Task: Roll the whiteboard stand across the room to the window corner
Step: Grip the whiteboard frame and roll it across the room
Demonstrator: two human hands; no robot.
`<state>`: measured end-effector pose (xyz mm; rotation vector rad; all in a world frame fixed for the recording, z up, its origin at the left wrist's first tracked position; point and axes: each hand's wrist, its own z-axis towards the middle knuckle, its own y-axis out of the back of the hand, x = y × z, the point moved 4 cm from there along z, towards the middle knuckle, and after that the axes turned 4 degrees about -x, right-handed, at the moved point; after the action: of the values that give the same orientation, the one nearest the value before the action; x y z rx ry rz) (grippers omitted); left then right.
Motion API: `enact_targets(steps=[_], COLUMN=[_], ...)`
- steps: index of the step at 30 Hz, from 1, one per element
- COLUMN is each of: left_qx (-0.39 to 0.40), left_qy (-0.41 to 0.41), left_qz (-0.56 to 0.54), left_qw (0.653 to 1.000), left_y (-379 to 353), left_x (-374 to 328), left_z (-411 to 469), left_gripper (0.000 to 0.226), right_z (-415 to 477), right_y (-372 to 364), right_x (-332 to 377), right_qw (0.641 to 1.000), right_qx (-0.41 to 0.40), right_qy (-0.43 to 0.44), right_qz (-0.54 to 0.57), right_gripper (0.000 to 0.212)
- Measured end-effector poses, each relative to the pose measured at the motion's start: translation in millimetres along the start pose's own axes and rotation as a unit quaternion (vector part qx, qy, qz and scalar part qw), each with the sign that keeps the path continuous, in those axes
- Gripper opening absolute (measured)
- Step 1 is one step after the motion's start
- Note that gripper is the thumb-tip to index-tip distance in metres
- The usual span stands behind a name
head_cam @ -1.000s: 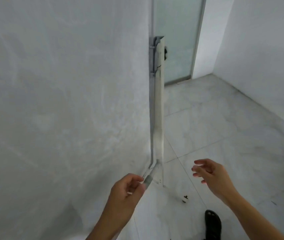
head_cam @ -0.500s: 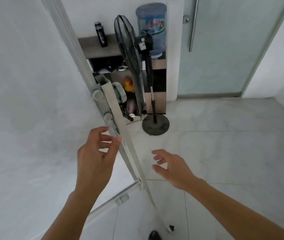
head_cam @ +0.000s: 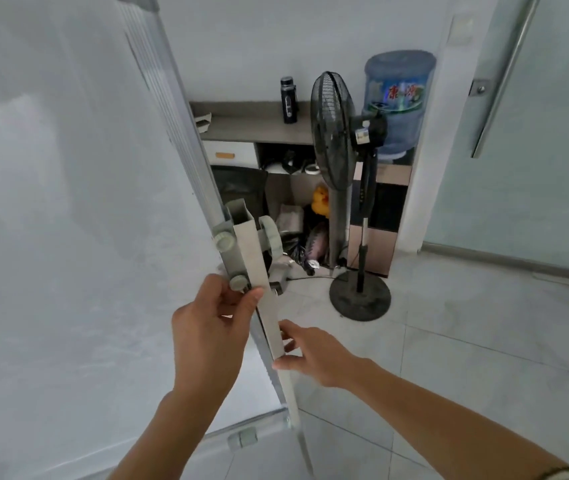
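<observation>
Two hands on the stand's upright post [head_cam: 259,271]. Left hand [head_cam: 212,327] closed around the post just below a grey knob [head_cam: 239,282], thumb and fingers pinching its near edge. Right hand [head_cam: 314,353] lower down on the post's right side, fingers half open and touching it, thumb pressed to the edge; cannot tell if fully closed.

Whiteboard [head_cam: 68,220] filling the left half of view, seen nearly edge-on, its ribbed metal frame [head_cam: 175,126] running from top centre down to the hands. Long axis of post steep, leaning from upper left to lower right, foot end reaching the floor near bottom centre. Bottom rail [head_cam: 241,434] of board slanting across lower left with a small grey clip.

Open floor [head_cam: 466,358] to the right and ahead: pale glossy tiles, thin joints. Tighter straight ahead: black pedestal fan [head_cam: 336,133] standing just beyond the post, round base on the tiles. Behind it a grey desk [head_cam: 252,128] with a dark bottle [head_cam: 289,100] on top, clutter and a yellow toy [head_cam: 321,200] beneath, blue water jug [head_cam: 397,98] on a dispenser beside. Frosted glass door [head_cam: 536,168] with long bar handle at right.
</observation>
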<state>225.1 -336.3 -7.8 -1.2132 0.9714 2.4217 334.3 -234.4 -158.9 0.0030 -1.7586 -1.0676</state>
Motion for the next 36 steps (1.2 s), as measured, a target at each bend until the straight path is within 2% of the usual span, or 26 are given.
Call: enact_targets(steps=[8,12,17,22,29,36], left_qx=[-0.057,-0.116,-0.171,-0.227,-0.314,-0.349], left_qy=[-0.015,0.042,0.111,0.164,0.19,0.233], left_qz=[0.156,0.222,0.203,0.213,0.178,0.169], left_qw=[0.986,0.967,0.958,0.936,0.913,0.892], left_y=[-43.2,-67.1,-89.9,-74.4,-36.4,3.9], left_x=[-12.8,-19.1,-28.2,-7.4,36.6,70.6], left_z=[58.4,86.8,118.1,149.3,164.7,182.1], left_gripper=[0.023,0.036,0.051,0.044,0.037,0.035], right_z=[80.2,127.7,176.2,215.5,257.6,297.7], right_y=[43.3,62.8,73.2,55.8,14.9,-25.1], right_x=[-22.7,-36.3,-38.5,-23.8,15.0,59.7], right_qw=[0.996,0.987,0.976,0.966,0.944,0.914], right_qx=[0.045,0.077,0.107,0.139,0.177,0.232], right_qy=[0.069,0.12,0.159,0.194,0.256,0.309], right_qz=[-0.025,-0.078,-0.102,-0.103,-0.106,-0.121], right_gripper=[0.049,0.049,0.049,0.048,0.051,0.056])
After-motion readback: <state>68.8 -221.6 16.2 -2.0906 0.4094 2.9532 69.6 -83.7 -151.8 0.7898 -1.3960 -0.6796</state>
